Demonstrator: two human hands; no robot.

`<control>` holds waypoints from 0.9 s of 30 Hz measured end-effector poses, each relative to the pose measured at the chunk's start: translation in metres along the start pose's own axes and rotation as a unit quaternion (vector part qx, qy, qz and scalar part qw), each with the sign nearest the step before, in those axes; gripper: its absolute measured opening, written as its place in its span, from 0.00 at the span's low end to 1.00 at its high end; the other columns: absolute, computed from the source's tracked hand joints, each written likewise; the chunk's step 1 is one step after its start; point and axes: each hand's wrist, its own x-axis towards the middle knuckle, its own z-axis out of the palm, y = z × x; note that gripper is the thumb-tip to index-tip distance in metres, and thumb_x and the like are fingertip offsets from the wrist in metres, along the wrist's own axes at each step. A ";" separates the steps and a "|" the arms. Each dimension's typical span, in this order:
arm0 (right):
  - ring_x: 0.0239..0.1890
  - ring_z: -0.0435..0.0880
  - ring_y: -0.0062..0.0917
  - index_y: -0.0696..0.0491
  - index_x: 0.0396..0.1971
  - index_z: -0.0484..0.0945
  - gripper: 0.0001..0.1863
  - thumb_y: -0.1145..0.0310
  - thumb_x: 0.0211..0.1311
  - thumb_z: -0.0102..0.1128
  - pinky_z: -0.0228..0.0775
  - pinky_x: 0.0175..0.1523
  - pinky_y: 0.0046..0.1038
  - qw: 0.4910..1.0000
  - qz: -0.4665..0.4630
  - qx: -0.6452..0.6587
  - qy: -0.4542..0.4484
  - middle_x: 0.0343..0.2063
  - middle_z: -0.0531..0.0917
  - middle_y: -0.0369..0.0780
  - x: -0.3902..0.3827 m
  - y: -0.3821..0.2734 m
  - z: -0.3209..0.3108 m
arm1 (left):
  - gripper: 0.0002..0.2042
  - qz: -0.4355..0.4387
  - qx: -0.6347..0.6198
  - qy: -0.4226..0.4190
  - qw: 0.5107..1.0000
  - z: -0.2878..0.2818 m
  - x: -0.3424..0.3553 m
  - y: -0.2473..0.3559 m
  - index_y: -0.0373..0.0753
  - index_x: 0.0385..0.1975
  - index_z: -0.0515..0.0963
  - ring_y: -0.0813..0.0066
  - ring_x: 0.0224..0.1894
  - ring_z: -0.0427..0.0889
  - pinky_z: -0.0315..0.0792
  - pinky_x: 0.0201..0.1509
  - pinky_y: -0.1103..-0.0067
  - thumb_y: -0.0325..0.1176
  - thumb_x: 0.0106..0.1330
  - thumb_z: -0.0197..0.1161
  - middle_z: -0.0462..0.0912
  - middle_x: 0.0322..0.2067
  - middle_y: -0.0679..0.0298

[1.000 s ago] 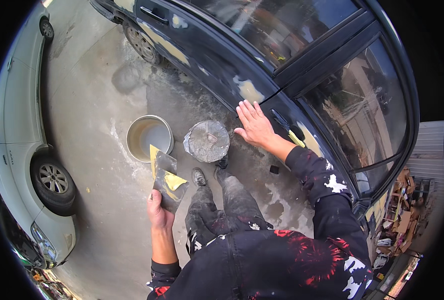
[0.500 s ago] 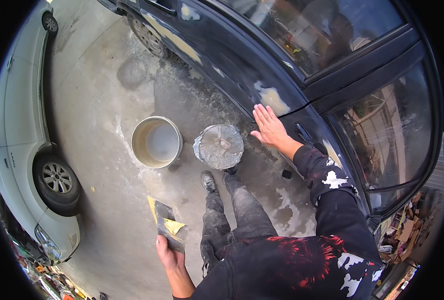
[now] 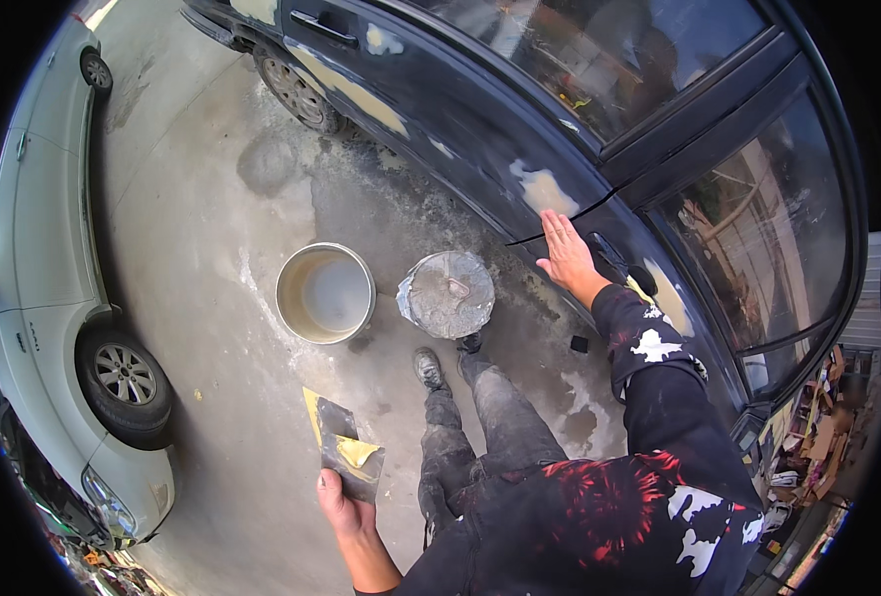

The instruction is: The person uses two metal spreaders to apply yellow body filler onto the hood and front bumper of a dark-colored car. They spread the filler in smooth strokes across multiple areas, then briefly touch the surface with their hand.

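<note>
My right hand [image 3: 570,256] is open, fingers stretched out flat on the dark car's door panel [image 3: 470,169], by the seam just below a beige filler patch [image 3: 550,189] and beside a door handle [image 3: 607,256]. At the lower middle, my left hand [image 3: 346,507] grips a pair of flat metal spreaders [image 3: 361,475] smeared with yellow paste [image 3: 355,452]. Between my hands and farther up, an open round bucket [image 3: 298,293] with pale contents stands on the concrete, beside a lidded container [image 3: 431,296] with a crumpled grey covering, by my feet.
A pale car [image 3: 48,248] stands along the left, its wheel [image 3: 123,382] near the buckets. The dark car's other wheel [image 3: 292,89] is at the top. Cardboard and clutter [image 3: 813,427] lie at the lower right beside a corrugated wall [image 3: 868,288]. A small black object [image 3: 580,344] lies on the floor.
My right hand has slid slightly right along the door toward the seam. My left hand with the spreaders has dropped lower. The whole view has shifted a little.
</note>
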 end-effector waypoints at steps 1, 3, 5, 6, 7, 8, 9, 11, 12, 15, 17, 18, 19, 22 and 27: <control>0.79 0.41 0.34 0.66 0.72 0.53 0.49 0.39 0.66 0.49 0.30 0.81 0.37 0.997 -0.016 0.019 -0.074 0.76 0.50 0.46 -0.005 -0.004 0.001 | 0.28 0.009 -0.011 0.000 1.000 -0.003 0.000 -0.002 0.24 0.59 0.70 0.59 0.55 0.81 0.75 0.61 0.63 0.46 0.72 0.61 0.79 0.55 0.52; 0.80 0.40 0.34 0.66 0.72 0.52 0.49 0.39 0.67 0.48 0.29 0.81 0.37 1.000 0.003 0.021 0.016 0.76 0.50 0.46 -0.002 -0.007 0.001 | 0.28 -0.002 -0.005 0.016 1.000 -0.007 0.003 -0.006 0.25 0.59 0.70 0.59 0.56 0.80 0.75 0.62 0.63 0.46 0.72 0.61 0.79 0.56 0.52; 0.80 0.39 0.34 0.66 0.72 0.51 0.49 0.39 0.67 0.47 0.28 0.81 0.36 0.986 0.040 -0.015 0.160 0.77 0.49 0.45 0.010 -0.010 -0.006 | 0.28 -0.024 0.011 0.027 0.999 -0.009 0.006 -0.009 0.25 0.59 0.70 0.59 0.56 0.80 0.75 0.62 0.62 0.46 0.72 0.61 0.79 0.56 0.52; 0.80 0.39 0.34 0.66 0.72 0.51 0.49 0.39 0.67 0.47 0.28 0.81 0.37 0.990 0.057 -0.009 0.132 0.77 0.49 0.45 0.000 -0.016 -0.009 | 0.28 -0.032 0.005 0.025 0.999 -0.008 0.006 -0.011 0.25 0.59 0.70 0.59 0.55 0.80 0.75 0.62 0.62 0.45 0.72 0.61 0.79 0.55 0.52; 0.80 0.40 0.34 0.66 0.72 0.52 0.48 0.40 0.67 0.47 0.29 0.81 0.37 0.997 0.041 0.005 0.060 0.77 0.49 0.45 0.003 -0.015 -0.014 | 0.28 -0.038 0.002 0.026 0.999 -0.008 0.007 -0.013 0.25 0.58 0.70 0.59 0.55 0.80 0.75 0.62 0.62 0.45 0.72 0.61 0.79 0.55 0.52; 0.80 0.40 0.34 0.66 0.72 0.52 0.48 0.41 0.68 0.47 0.29 0.81 0.37 0.999 0.026 0.017 -0.014 0.77 0.49 0.45 -0.001 -0.011 -0.019 | 0.28 -0.037 0.001 0.033 0.999 -0.007 0.008 -0.014 0.25 0.58 0.70 0.59 0.55 0.80 0.75 0.61 0.62 0.45 0.72 0.61 0.79 0.55 0.51; 0.80 0.40 0.34 0.66 0.72 0.52 0.47 0.41 0.68 0.47 0.30 0.81 0.37 0.996 0.009 0.024 -0.087 0.76 0.50 0.46 -0.004 -0.007 -0.024 | 0.27 -0.046 -0.005 0.029 0.999 -0.007 0.009 -0.013 0.25 0.58 0.70 0.60 0.55 0.81 0.75 0.61 0.62 0.45 0.72 0.61 0.79 0.55 0.52; 0.80 0.40 0.33 0.65 0.72 0.52 0.47 0.41 0.67 0.48 0.29 0.81 0.37 0.999 0.015 0.021 0.027 0.76 0.50 0.45 0.010 0.006 -0.030 | 0.27 -0.047 -0.024 0.030 0.998 -0.005 0.014 -0.018 0.25 0.57 0.71 0.60 0.55 0.81 0.75 0.61 0.63 0.45 0.72 0.61 0.80 0.54 0.52; 0.80 0.40 0.33 0.65 0.72 0.52 0.48 0.41 0.67 0.49 0.29 0.81 0.36 0.994 0.032 0.012 0.108 0.76 0.50 0.45 0.024 0.010 -0.032 | 0.26 -0.056 -0.015 0.015 0.998 -0.006 0.018 -0.018 0.25 0.57 0.71 0.61 0.54 0.81 0.75 0.61 0.63 0.45 0.72 0.61 0.80 0.53 0.52; 0.80 0.39 0.32 0.63 0.73 0.51 0.49 0.39 0.67 0.49 0.26 0.81 0.36 0.993 0.008 -0.024 0.113 0.77 0.50 0.44 0.030 0.006 -0.029 | 0.25 -0.065 0.003 -0.021 0.998 -0.009 0.021 -0.014 0.26 0.58 0.71 0.61 0.55 0.80 0.74 0.62 0.64 0.44 0.74 0.59 0.80 0.55 0.54; 0.80 0.38 0.31 0.63 0.73 0.50 0.50 0.38 0.66 0.49 0.25 0.81 0.35 0.995 -0.062 -0.041 -0.073 0.77 0.49 0.43 0.013 -0.002 -0.028 | 0.25 -0.053 -0.005 -0.057 0.997 -0.011 0.021 -0.011 0.30 0.62 0.69 0.62 0.59 0.78 0.71 0.65 0.65 0.44 0.76 0.55 0.77 0.59 0.56; 0.80 0.38 0.31 0.63 0.73 0.49 0.51 0.38 0.65 0.49 0.25 0.81 0.36 0.979 -0.108 -0.038 -0.171 0.77 0.49 0.44 0.008 -0.002 -0.028 | 0.25 -0.034 -0.017 -0.059 0.998 -0.012 0.020 -0.011 0.30 0.62 0.70 0.63 0.57 0.79 0.73 0.64 0.66 0.44 0.76 0.55 0.78 0.58 0.55; 0.80 0.40 0.32 0.64 0.73 0.51 0.50 0.39 0.65 0.50 0.26 0.81 0.36 0.977 -0.109 -0.012 -0.185 0.76 0.50 0.45 0.003 -0.003 -0.030 | 0.24 -0.044 -0.013 -0.048 0.998 -0.013 0.020 -0.010 0.29 0.61 0.70 0.63 0.57 0.80 0.73 0.63 0.66 0.44 0.75 0.56 0.78 0.58 0.55; 0.79 0.42 0.33 0.63 0.71 0.56 0.45 0.43 0.67 0.50 0.28 0.81 0.37 0.992 -0.038 0.010 0.116 0.76 0.52 0.45 0.023 0.013 -0.037 | 0.24 -0.053 -0.019 -0.042 0.998 -0.014 0.024 -0.010 0.29 0.60 0.71 0.63 0.55 0.81 0.74 0.62 0.66 0.43 0.75 0.57 0.79 0.56 0.55; 0.78 0.47 0.35 0.62 0.71 0.57 0.42 0.44 0.70 0.49 0.38 0.80 0.38 0.989 -0.083 0.025 -0.120 0.75 0.54 0.45 0.037 -0.017 -0.023 | 0.25 -0.040 -0.037 0.002 0.999 -0.010 0.027 -0.009 0.26 0.55 0.74 0.61 0.52 0.83 0.75 0.60 0.66 0.43 0.70 0.64 0.83 0.51 0.54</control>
